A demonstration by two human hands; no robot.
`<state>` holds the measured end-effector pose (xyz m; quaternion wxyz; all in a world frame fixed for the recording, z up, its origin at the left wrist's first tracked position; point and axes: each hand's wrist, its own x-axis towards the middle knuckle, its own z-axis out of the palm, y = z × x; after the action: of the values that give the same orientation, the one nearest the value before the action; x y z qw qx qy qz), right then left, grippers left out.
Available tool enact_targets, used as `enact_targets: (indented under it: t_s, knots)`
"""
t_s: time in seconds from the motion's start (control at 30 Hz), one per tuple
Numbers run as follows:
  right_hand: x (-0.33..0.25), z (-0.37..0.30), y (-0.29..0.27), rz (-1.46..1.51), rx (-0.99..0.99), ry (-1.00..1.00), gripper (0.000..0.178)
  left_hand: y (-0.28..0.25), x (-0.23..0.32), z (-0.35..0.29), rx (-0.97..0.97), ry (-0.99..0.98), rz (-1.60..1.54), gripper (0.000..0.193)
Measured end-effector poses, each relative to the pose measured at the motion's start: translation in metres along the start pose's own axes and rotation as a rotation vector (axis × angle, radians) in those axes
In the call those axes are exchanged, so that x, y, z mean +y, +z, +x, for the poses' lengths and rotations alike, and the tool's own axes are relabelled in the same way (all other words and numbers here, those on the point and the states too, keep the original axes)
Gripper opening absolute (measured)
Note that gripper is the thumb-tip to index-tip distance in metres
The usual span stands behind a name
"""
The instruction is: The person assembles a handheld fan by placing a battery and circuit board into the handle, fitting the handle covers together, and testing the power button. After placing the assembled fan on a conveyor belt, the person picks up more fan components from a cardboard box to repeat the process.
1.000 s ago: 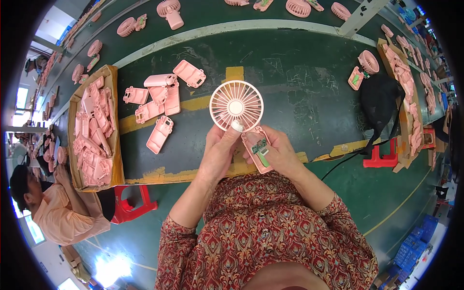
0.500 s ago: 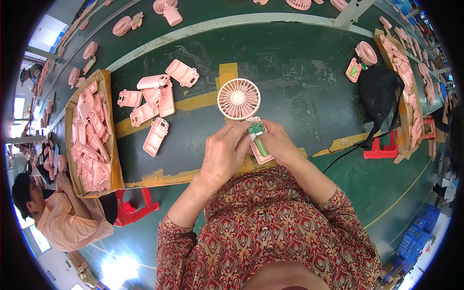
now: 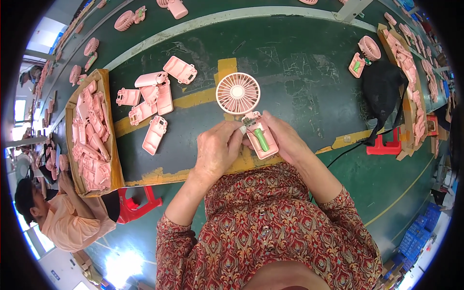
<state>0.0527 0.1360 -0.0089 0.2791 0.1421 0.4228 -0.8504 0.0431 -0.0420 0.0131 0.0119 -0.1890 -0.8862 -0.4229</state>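
A pink hand-held fan (image 3: 238, 93) with a round grille lies over the green bench, its open handle half (image 3: 263, 140) showing a green battery cell (image 3: 261, 139). My right hand (image 3: 285, 137) cradles that handle from the right and below. My left hand (image 3: 220, 150) pinches a small part at the top of the handle, by the circuit board below the grille. Both hands sit close together near the bench's front edge.
Several pink handle shells (image 3: 154, 96) lie loose to the left. A cardboard tray (image 3: 107, 140) full of pink shells stands at the far left. Another person (image 3: 53, 217) sits lower left by a red stool (image 3: 137, 205). A black bag (image 3: 384, 87) and more fans (image 3: 369, 47) lie right.
The fan turned so the open handle with its green cell faces up. My left hand shifted from the handle's side to its top end.
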Motion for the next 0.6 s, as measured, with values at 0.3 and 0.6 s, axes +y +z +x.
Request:
enact_targets:
  t_s: [0.3, 0.6]
  knots:
    - [0.009, 0.010, -0.003, 0.010, 0.026, -0.028, 0.043, 0.007, -0.010, 0.000, 0.012, 0.071, 0.040, 0.005]
    - [0.012, 0.009, -0.002, -0.042, 0.088, -0.049, 0.037, 0.009, -0.010, 0.000, 0.005, 0.073, 0.041, 0.004]
